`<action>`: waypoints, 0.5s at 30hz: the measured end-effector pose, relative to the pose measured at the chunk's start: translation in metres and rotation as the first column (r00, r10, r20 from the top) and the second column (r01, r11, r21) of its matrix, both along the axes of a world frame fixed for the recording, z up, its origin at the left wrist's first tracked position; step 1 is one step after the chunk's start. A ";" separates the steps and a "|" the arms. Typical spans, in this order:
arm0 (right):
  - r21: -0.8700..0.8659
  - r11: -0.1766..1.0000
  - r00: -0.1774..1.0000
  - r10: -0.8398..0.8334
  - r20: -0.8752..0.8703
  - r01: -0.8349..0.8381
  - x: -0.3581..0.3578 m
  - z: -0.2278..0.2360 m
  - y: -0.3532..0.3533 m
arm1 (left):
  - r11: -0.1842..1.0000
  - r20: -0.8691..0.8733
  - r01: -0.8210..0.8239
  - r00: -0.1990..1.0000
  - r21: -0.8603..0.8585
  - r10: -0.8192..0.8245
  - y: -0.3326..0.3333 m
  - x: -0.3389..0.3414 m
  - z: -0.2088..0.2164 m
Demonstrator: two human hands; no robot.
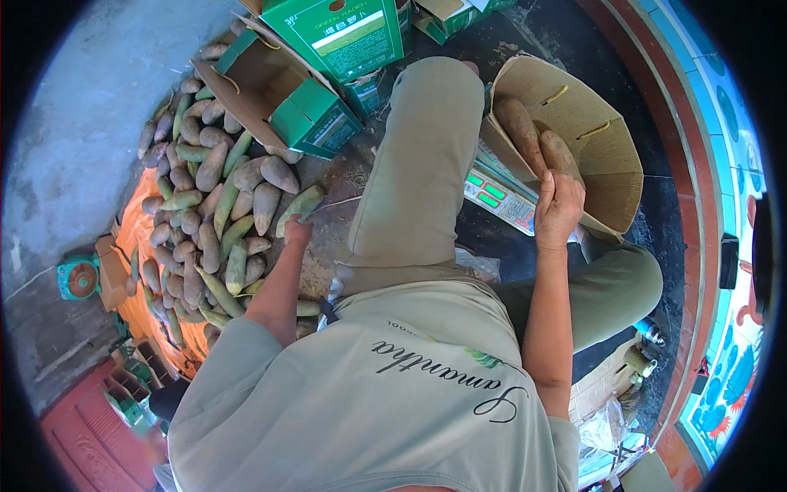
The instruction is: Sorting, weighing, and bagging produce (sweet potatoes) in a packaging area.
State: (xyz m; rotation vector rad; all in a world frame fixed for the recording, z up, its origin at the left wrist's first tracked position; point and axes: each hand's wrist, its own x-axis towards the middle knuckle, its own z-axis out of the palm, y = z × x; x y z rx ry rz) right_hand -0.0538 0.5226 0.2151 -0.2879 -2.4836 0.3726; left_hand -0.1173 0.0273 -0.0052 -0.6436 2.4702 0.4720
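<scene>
My left hand (297,230) is closed at the lower end of a long green radish (302,206), at the right edge of a big heap of radishes (209,176). Many in the heap are coated with brown soil. On the other side, my right hand (561,205) has its fingers curled at the lower end of a soil-covered radish (561,154) in an open cardboard box (611,176). A second brown radish (520,131) lies beside it in the box. Under the box is a digital scale (500,195) with lit green displays, partly hidden.
An open green box (316,115) stands by the heap, with a taller green carton (336,37) behind it. My bent leg (426,156) is between heap and scale. Orange sheeting (135,246) shows under the heap; a teal fan-like object (79,279) is far left.
</scene>
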 end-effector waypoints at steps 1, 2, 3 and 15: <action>0.007 1.000 1.000 -0.006 0.016 0.006 0.000 0.000 -0.001 | 1.000 -0.007 0.005 1.000 -0.017 -0.005 0.000 0.000 -0.001; 0.007 1.000 1.000 -0.003 0.018 0.002 -0.001 0.000 -0.001 | 0.999 -0.014 0.009 1.000 -0.033 -0.010 0.000 -0.001 -0.002; 0.005 1.000 1.000 0.000 0.029 0.000 -0.001 0.000 -0.002 | 0.999 -0.012 0.006 1.000 -0.034 -0.006 -0.001 -0.001 -0.002; 0.094 0.996 0.996 -0.009 0.093 0.000 -0.002 -0.003 -0.003 | 0.981 0.023 0.173 0.985 -0.092 -0.171 0.001 -0.005 -0.015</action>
